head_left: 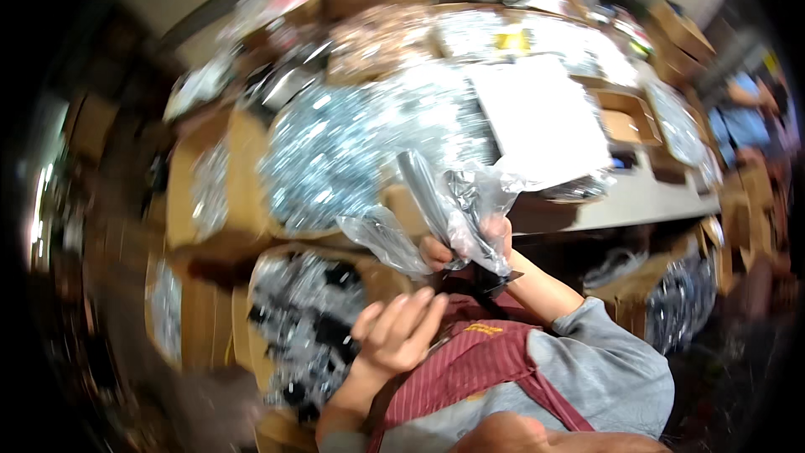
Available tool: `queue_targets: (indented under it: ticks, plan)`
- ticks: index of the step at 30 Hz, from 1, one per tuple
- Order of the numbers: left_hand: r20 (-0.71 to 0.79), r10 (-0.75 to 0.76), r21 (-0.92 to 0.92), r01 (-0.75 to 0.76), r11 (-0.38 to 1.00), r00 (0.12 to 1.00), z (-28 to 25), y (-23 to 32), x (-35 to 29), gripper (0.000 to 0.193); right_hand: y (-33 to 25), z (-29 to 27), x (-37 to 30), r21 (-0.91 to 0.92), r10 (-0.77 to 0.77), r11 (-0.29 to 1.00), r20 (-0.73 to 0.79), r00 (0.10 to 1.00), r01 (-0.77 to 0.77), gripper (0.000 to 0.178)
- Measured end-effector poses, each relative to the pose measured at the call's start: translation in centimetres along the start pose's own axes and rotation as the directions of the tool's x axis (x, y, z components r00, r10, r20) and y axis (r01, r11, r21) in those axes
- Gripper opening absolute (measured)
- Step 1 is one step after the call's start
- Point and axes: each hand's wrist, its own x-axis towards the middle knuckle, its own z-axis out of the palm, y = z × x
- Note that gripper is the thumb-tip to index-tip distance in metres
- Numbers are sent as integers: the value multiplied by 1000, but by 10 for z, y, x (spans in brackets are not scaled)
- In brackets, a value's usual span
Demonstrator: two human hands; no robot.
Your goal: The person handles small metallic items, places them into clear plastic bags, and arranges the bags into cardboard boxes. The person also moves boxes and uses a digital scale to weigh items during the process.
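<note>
Both hands are working close to the person's chest, above a striped maroon apron (470, 369) worn over a grey sleeve (616, 361). Right hand (470, 245) is gripping a dark, slim, rod-like part (426, 195) together with the clear plastic bag (478, 201) that is wrapping its lower end; the fingers are curling around both, and the part is tilting up and to the left out of the fist. Its forearm is reaching in from the lower right, bent at the elbow. Left hand (398, 331) is hovering just below, palm turned up, fingers loosely extended and released, holding nothing, with its fingertips near the right hand's wrist. A second crumpled clear bag (381, 239) is hanging just left of the right fist; whether it is touching the hand cannot be told.

Beyond the hands, a worktable (646, 197) is carrying a white sheet (541, 117) and heaps of shiny bagged parts (335, 151). Cardboard boxes (201, 193) are crowding the left side, and one box (302, 327) below the left hand is holding more dark parts in bags. Another person in blue (738, 117) is standing at the far right.
</note>
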Motion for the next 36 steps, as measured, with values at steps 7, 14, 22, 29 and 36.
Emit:
queue_targets:
  ticks: [7,14,22,29,36]
  plan:
    - [263,-84,-284,160,945,961,61,53,34,28,-204,88,-176,-624,-421,767,-312,851,151,64]
    - [206,-32,-413,116,903,978,211,148,28,29,-429,189,-360,-950,-922,266,-202,331,161,46]
    - [674,451,-636,149,757,586,331,235,34,39,-658,266,-563,-922,-916,384,-373,150,55,56]
    - [962,120,-178,227,958,247,335,245,35,48,-787,218,-646,-830,-824,508,-391,-409,-230,53]
    - [971,-114,-5,495,869,211,357,272,5,68,-862,253,-794,-544,-764,521,46,-644,-657,56]
